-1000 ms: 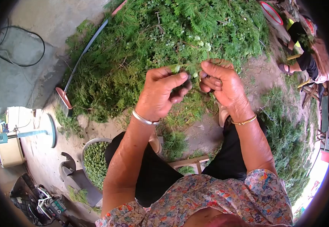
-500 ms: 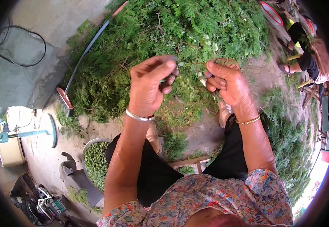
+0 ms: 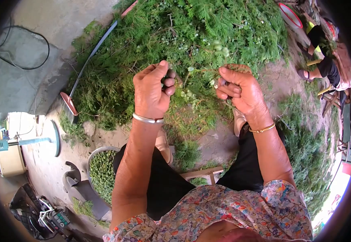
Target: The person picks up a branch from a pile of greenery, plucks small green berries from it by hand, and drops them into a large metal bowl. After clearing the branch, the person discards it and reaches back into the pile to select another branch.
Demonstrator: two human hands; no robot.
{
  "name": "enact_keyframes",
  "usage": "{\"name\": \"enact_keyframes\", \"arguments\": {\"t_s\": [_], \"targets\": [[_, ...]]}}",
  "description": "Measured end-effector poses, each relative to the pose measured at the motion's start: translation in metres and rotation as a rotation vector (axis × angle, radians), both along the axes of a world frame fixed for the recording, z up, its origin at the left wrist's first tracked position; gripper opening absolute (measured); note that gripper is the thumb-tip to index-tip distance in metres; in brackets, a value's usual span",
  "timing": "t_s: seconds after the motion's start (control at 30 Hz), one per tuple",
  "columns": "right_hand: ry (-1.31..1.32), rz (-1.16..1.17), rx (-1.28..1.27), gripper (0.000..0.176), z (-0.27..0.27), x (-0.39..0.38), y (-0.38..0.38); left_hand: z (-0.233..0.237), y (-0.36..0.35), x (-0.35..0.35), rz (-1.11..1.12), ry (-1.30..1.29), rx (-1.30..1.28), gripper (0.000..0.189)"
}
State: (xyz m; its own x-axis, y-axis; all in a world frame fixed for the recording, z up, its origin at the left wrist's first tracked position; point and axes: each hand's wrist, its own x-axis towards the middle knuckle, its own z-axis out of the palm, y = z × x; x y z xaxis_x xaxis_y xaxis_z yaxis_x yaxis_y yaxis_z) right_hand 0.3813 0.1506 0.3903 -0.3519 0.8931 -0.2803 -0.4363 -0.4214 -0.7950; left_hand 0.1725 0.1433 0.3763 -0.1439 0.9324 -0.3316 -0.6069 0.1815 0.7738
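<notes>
My right hand, with a gold bangle at the wrist, is closed on a thin green sprig that bears small pale green seed cones and reaches left towards my other hand. My left hand, wearing a silver bangle, has its fingers curled together; dark or greenish bits show between thumb and fingers, too small to name. A gap separates the two hands. Beyond and beneath them spreads a large heap of green conifer branches with pale cones.
A round metal basin full of green cones stands by my left leg. A broom leans on the heap. At the left are a fan and a tricycle-like frame. Another person sits at the upper right, near a red-rimmed round object.
My left hand has moved left and slightly down, away from the sprig, and its fingers have curled in more. My right hand has shifted slightly left, still holding the sprig.
</notes>
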Motion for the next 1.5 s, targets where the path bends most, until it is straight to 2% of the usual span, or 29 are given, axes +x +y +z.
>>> {"name": "enact_keyframes", "arguments": {"t_s": [0.13, 0.2, 0.37, 0.47, 0.53, 0.57, 0.67, 0.73, 0.9, 1.27, 1.33, 1.47, 1.5], "targets": [[-0.014, -0.019, 0.010, 0.022, 0.002, -0.002, -0.001, 0.015, -0.009, 0.008, -0.105, 0.005, 0.056, 0.015], [-0.025, -0.018, 0.011, 0.022, 0.001, -0.003, -0.003, 0.017, -0.013, 0.016, -0.226, 0.223, 0.139, 0.014], [-0.085, 0.015, 0.027, 0.023, 0.000, -0.006, -0.002, 0.010, -0.011, 0.018, -0.244, 0.255, 0.129, 0.013], [0.027, 0.004, -0.008, 0.023, -0.003, 0.000, 0.000, 0.004, 0.003, -0.005, 0.051, -0.118, -0.038, 0.007], [0.048, -0.013, -0.020, 0.023, -0.005, 0.001, 0.001, 0.004, 0.005, -0.020, -0.045, -0.240, 0.017, 0.008], [0.055, -0.035, -0.012, 0.022, -0.006, 0.001, 0.002, 0.004, 0.004, -0.017, -0.051, -0.240, 0.023, 0.008], [0.024, -0.082, 0.002, 0.022, -0.001, -0.003, 0.001, 0.003, -0.013, 0.003, -0.353, -0.211, 0.022, 0.010], [-0.011, -0.102, 0.008, 0.022, 0.001, -0.006, -0.002, 0.011, -0.021, 0.019, -0.406, -0.090, 0.027, 0.010], [-0.154, -0.037, 0.041, 0.024, 0.005, -0.013, -0.004, 0.010, -0.022, 0.036, -0.425, -0.015, 0.040, 0.013], [-0.105, 0.093, -0.033, 0.026, 0.003, -0.008, -0.003, 0.017, -0.026, 0.038, -0.291, -0.150, 0.017, 0.009], [-0.108, 0.097, -0.039, 0.026, 0.003, -0.009, -0.004, 0.013, -0.026, 0.039, -0.318, -0.057, 0.043, 0.010], [-0.133, 0.088, -0.043, 0.026, 0.001, -0.009, -0.003, 0.011, -0.022, 0.031, -0.334, -0.134, 0.003, 0.010], [-0.148, 0.099, -0.028, 0.026, 0.001, -0.008, -0.002, 0.011, -0.021, 0.027, -0.409, -0.116, 0.004, 0.011]]}}
